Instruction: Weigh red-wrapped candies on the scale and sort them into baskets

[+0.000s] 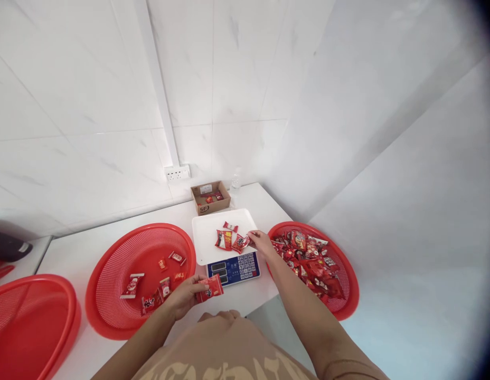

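My left hand (185, 297) holds a red snack packet (211, 288) just in front of the blue scale (233, 268). On the scale's white tray (205, 232) lie a small red packet (230, 227) and a larger red and yellow one (224, 239). At the tray's right side, my right hand (259, 241) pinches the edge of another red packet (240, 243). To the left, a red mesh basket (110, 274) holds several packets. The red basket (350, 285) at the right is heaped with many more.
Behind the scale stand a cardboard box (204, 209) with red packets and a clear bottle (236, 179). Another red basket (66, 311) is at the far left, with a dark object (7, 247) behind it. A wall socket (177, 172) is above the white table (150, 214).
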A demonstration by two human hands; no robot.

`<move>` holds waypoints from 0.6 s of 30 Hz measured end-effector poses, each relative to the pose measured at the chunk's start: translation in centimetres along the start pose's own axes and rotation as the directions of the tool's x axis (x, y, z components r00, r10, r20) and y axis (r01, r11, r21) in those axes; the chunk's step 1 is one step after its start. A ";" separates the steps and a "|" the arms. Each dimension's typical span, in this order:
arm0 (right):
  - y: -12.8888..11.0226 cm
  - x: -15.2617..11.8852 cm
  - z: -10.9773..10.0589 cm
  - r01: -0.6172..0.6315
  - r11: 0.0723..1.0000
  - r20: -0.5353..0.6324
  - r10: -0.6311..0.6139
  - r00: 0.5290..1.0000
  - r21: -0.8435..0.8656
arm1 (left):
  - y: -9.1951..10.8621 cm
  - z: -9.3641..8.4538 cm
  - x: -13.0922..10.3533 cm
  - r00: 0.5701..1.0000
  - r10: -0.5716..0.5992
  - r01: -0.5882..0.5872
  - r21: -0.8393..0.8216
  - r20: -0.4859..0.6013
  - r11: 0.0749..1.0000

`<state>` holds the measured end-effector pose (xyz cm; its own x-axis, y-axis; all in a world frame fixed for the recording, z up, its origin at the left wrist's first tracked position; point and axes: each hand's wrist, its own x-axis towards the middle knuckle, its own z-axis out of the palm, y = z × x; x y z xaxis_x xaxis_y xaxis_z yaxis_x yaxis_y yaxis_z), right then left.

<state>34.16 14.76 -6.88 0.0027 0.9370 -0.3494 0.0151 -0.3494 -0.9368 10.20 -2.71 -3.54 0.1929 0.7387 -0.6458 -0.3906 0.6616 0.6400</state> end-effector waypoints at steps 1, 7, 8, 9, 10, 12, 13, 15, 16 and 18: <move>0.2 0.1 -0.3 -0.013 1.000 -0.018 0.013 1.000 0.014 | -0.1 -0.1 0.1 1.000 -0.003 0.003 0.002 0.002 1.000; 0.8 0.7 -0.6 -0.062 0.994 -0.109 0.072 0.991 0.095 | -0.1 -0.2 0.0 1.000 0.001 -0.001 0.002 -0.010 1.000; 0.9 0.8 -0.5 -0.066 0.993 -0.097 0.075 0.992 0.096 | -0.1 -0.2 -0.1 1.000 0.002 -0.002 -0.001 -0.014 1.000; 0.9 0.9 -0.4 -0.072 0.993 -0.081 0.080 0.993 0.093 | 0.0 -0.1 -0.1 1.000 0.003 -0.003 -0.004 -0.018 1.000; 0.9 0.9 -0.3 -0.080 0.993 -0.067 0.086 0.994 0.086 | 0.0 -0.1 -0.2 1.000 0.005 -0.005 -0.006 -0.024 1.000; 1.0 0.7 -0.1 -0.094 0.993 -0.054 0.098 0.994 0.065 | 0.1 0.0 -0.3 1.000 0.006 -0.006 -0.002 -0.030 1.000; 1.0 0.5 0.0 -0.098 0.994 -0.058 0.101 0.993 0.054 | 0.1 0.0 -0.4 1.000 0.006 -0.006 -0.001 -0.029 1.000; 0.9 -0.3 0.1 -0.096 0.995 -0.074 0.098 0.992 0.038 | 0.1 0.0 -0.4 1.000 0.009 -0.009 -0.005 -0.018 1.000; 0.8 -0.9 0.1 -0.093 0.995 -0.081 0.095 0.992 0.026 | 0.1 0.0 -0.4 1.000 0.010 -0.010 -0.009 -0.016 1.000; 0.4 -2.5 0.2 -0.086 0.996 -0.067 0.085 0.994 -0.012 | 0.1 0.0 -0.3 1.000 0.009 -0.010 -0.008 -0.019 1.000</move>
<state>33.95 12.23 -6.40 0.0709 0.9019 -0.4260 0.0274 -0.4287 -0.9030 10.15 -2.86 -3.29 0.1721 0.7424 -0.6475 -0.3998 0.6534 0.6429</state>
